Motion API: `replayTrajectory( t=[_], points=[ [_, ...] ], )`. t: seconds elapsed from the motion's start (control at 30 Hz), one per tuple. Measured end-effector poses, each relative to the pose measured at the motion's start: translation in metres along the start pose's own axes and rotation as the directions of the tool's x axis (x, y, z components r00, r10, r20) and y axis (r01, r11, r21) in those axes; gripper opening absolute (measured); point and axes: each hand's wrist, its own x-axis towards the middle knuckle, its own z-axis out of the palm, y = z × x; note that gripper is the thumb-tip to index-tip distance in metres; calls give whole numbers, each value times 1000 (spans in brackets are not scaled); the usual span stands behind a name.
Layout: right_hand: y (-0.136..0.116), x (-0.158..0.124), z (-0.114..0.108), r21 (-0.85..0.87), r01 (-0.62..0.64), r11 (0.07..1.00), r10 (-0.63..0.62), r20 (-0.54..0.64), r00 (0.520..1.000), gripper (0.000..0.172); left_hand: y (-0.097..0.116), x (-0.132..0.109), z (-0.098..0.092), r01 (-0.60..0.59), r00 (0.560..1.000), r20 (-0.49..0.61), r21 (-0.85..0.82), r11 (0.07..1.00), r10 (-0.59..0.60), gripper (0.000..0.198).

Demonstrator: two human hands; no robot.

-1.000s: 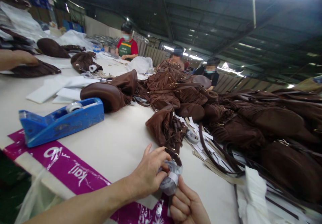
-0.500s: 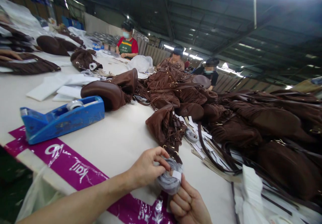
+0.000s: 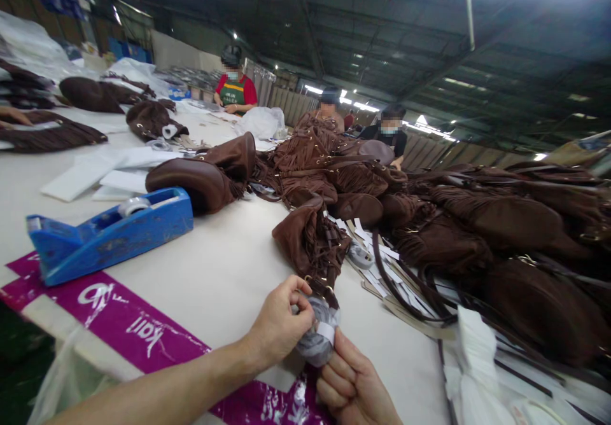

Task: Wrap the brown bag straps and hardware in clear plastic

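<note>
A coil wrapped in thin grey plastic [image 3: 312, 345], with a white band [image 3: 325, 331] round it, lies between my hands near the table's front. It sits against the strap end of a small brown fringed handbag [image 3: 305, 237]. My left hand [image 3: 279, 317] is closed in a pinch at the coil's upper left; whatever its fingertips hold is hidden. From the lower right, my right hand [image 3: 351, 374] grips the coil's edge beside the band, thumb on top and fingers curled under. Left of my hands stands a blue tape dispenser [image 3: 112, 237] with a roll in it.
A big pile of brown fringed bags [image 3: 443, 228] covers the right and middle. White foam sheets [image 3: 90, 174] lie behind the dispenser. Purple printed plastic [image 3: 138, 329] runs along the table's edge. Paper strips [image 3: 370, 253] lie right of the small bag. Several co-workers [image 3: 237, 91] are farther back.
The view has shifted slightly, so everything sits a little further left. My left hand's fingers have moved slightly at the coil; my right hand keeps its grip.
</note>
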Motion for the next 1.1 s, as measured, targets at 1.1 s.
replayTrajectory(
  t=[1.1],
  points=[
    [31, 12, 37, -170, 335, 927, -358, -135, 924, 46, 14, -51, 5, -754, 309, 480, 650, -96, 821, 22]
  ],
)
